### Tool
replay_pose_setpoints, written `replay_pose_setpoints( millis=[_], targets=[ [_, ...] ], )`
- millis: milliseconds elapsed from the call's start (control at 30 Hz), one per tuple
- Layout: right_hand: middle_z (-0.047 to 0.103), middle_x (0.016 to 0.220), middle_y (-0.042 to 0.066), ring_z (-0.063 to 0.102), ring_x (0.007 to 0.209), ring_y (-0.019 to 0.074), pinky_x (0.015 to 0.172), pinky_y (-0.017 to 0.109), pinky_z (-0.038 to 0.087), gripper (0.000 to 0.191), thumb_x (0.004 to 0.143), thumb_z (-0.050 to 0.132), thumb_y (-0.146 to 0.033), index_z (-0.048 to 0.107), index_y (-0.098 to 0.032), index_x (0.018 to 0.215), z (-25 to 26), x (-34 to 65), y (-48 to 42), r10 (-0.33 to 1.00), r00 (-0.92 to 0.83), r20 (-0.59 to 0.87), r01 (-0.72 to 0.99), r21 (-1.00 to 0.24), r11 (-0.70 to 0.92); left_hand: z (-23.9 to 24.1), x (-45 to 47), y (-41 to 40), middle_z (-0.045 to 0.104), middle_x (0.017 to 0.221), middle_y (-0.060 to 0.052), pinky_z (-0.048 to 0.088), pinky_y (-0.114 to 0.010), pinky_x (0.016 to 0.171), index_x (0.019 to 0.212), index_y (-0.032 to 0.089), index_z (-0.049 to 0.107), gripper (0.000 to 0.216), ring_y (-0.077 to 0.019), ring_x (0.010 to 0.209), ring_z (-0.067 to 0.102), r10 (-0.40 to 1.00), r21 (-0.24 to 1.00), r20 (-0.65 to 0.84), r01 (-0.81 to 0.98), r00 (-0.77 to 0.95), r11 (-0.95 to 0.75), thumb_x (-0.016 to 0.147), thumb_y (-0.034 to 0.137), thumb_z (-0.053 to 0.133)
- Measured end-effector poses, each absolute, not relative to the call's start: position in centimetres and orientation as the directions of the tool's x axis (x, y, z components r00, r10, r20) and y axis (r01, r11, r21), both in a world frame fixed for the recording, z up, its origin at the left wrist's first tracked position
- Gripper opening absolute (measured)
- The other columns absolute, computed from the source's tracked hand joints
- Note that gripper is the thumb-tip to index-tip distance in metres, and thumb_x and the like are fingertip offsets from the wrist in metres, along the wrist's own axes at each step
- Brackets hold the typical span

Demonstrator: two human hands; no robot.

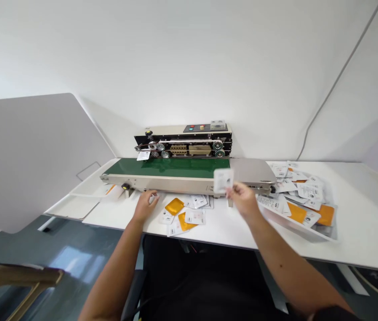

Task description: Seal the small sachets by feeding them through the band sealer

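Fingers (150, 194) of my left hand (145, 206) curled near the conveyor machine (175, 182), whether pinching anything I cannot tell, loose sachets (195, 217) on the tabletop (227, 226), white sachet (223, 179) pinched aloft by my right hand (243, 199), sachet-filled bin (292, 224) beyond.

Smooth, glossy conveyor belt (184, 167)

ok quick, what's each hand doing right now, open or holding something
Left hand: fingers curled; can't tell if it holds anything.
Right hand: closed, holding a white packet.
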State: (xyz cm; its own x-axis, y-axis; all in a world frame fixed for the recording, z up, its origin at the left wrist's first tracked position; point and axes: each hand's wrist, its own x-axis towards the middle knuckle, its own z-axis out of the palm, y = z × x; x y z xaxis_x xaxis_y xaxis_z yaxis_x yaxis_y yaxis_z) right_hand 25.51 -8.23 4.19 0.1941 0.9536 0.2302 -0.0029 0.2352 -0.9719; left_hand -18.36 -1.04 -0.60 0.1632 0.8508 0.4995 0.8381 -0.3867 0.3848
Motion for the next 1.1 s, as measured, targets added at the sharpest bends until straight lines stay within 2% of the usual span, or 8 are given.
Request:
replay_pose_setpoints(
  millis=[67, 133, 300, 433, 567, 867, 967, 1100],
  targets=[
    [0.066, 0.070, 0.003, 0.059, 0.063, 0.0162, 0.061, 0.030, 0.052, 0.018, 0.087, 0.075, -0.039, 0.072, -0.024, 0.097, 7.9, 28.1, -5.6, 0.890, 0.367, 0.270, -0.050, -0.950, 0.309, -1.0, -18.2, -0.7, 0.078, 0.104, -0.013, 0.053, -0.046, 0.100, 0.105, 0.019, 0.074, 0.035, -0.0300, 0.102, 0.069, 0.844, 0.336, 0.467, 0.831, 0.262, -0.444, 0.094, 0.048, 0.058],
    [0.065, 0.069, 0.000, 0.057, 0.059, 0.0112, 0.056, 0.023, 0.048, 0.019, 0.088, 0.072, -0.030, 0.073, -0.018, 0.102, 11.0, 30.2, -2.8, 0.863, 0.435, 0.257, -0.051, -0.950, 0.309, -1.1, -17.8, -0.8, 0.078, 0.101, -0.013, 0.052, -0.046, 0.100, 0.105, 0.020, 0.074, 0.035, -0.0303, 0.101, 0.069, 0.838, 0.319, 0.452, 0.821, 0.307, -0.473, 0.094, 0.048, 0.058],
    [0.062, 0.057, -0.001, 0.051, 0.048, 0.0064, 0.044, 0.015, 0.037, 0.007, 0.083, 0.065, -0.008, 0.070, -0.012, 0.087, 13.6, 32.2, 2.2, 0.910, 0.405, 0.090, -0.028, -0.993, 0.111, -1.1, -17.8, -1.2, 0.077, 0.102, -0.013, 0.051, -0.046, 0.101, 0.103, 0.019, 0.073, 0.035, -0.0298, 0.102, 0.068, 0.856, 0.387, 0.474, 0.824, 0.207, -0.414, 0.095, 0.048, 0.055],
    [0.068, 0.060, 0.002, 0.054, 0.046, 0.0070, 0.043, 0.015, 0.040, 0.009, 0.085, 0.065, -0.004, 0.068, -0.012, 0.088, 12.6, 31.9, 2.8, 0.922, 0.385, 0.023, -0.106, -0.992, 0.069, -1.3, -18.1, -0.9, 0.076, 0.098, -0.012, 0.052, -0.043, 0.098, 0.099, 0.020, 0.073, 0.033, -0.0284, 0.099, 0.067, 0.869, 0.413, 0.456, 0.820, 0.191, -0.397, 0.093, 0.048, 0.055],
    [0.067, 0.056, 0.003, 0.054, 0.044, 0.0069, 0.043, 0.014, 0.044, 0.011, 0.084, 0.068, -0.002, 0.065, -0.012, 0.079, 12.3, 32.0, 2.3, 0.933, 0.359, -0.022, -0.145, -0.989, 0.033, -1.5, -18.0, -0.5, 0.077, 0.097, -0.011, 0.053, -0.040, 0.093, 0.096, 0.020, 0.073, 0.032, -0.0279, 0.098, 0.067, 0.883, 0.422, 0.423, 0.818, 0.203, -0.390, 0.093, 0.045, 0.053],
    [0.071, 0.065, 0.008, 0.060, 0.053, 0.0079, 0.053, 0.017, 0.050, 0.015, 0.089, 0.064, 0.000, 0.064, -0.010, 0.078, 13.9, 29.3, 4.1, 0.964, 0.253, -0.078, -0.058, -0.996, -0.066, -2.0, -18.3, -0.2, 0.076, 0.096, -0.010, 0.053, -0.040, 0.093, 0.090, 0.021, 0.073, 0.028, -0.0279, 0.096, 0.067, 0.885, 0.446, 0.426, 0.808, 0.185, -0.384, 0.090, 0.042, 0.055],
    [0.075, 0.077, 0.010, 0.061, 0.058, 0.0097, 0.056, 0.021, 0.050, 0.010, 0.094, 0.066, -0.016, 0.068, -0.010, 0.087, 14.4, 27.8, 3.0, 0.955, 0.295, 0.005, 0.060, -0.998, -0.014, -1.8, -18.3, -0.3, 0.076, 0.094, -0.010, 0.053, -0.042, 0.095, 0.089, 0.022, 0.073, 0.028, -0.0285, 0.095, 0.067, 0.888, 0.457, 0.424, 0.804, 0.178, -0.380, 0.090, 0.043, 0.055],
    [0.076, 0.101, 0.005, 0.065, 0.082, 0.0129, 0.079, 0.027, 0.054, 0.031, 0.097, 0.062, -0.041, 0.075, -0.016, 0.111, 11.4, 25.2, -3.6, 0.862, 0.412, 0.294, 0.263, -0.945, 0.197, -1.6, -17.9, -1.6, 0.076, 0.105, -0.013, 0.053, -0.047, 0.104, 0.097, 0.021, 0.075, 0.034, -0.0304, 0.106, 0.068, 0.892, 0.511, 0.404, 0.759, 0.202, -0.403, 0.093, 0.050, 0.058]
  ],
)
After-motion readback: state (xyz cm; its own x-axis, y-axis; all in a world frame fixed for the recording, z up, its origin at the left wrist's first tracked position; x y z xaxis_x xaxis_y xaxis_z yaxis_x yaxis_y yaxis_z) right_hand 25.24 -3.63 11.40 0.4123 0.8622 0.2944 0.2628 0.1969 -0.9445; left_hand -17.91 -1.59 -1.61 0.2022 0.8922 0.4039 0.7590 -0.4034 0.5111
